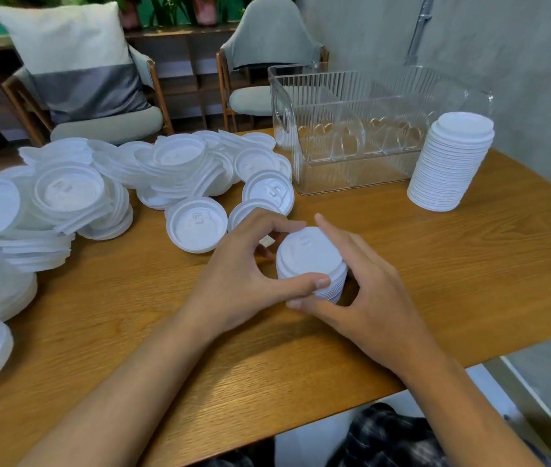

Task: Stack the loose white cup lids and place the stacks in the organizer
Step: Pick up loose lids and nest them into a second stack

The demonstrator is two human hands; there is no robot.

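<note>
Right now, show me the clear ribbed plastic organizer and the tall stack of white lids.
Clear ribbed plastic organizer (351, 173): head view, front wall.
Tall stack of white lids (446, 173): head view, its side.

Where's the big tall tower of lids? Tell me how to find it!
Find the clear organizer at the back of the wooden table. On its right stands the tall stack. It alone is a high, neat tower: the loose lids sprawl at left, and the short stack sits between the left hand and right hand.
</note>
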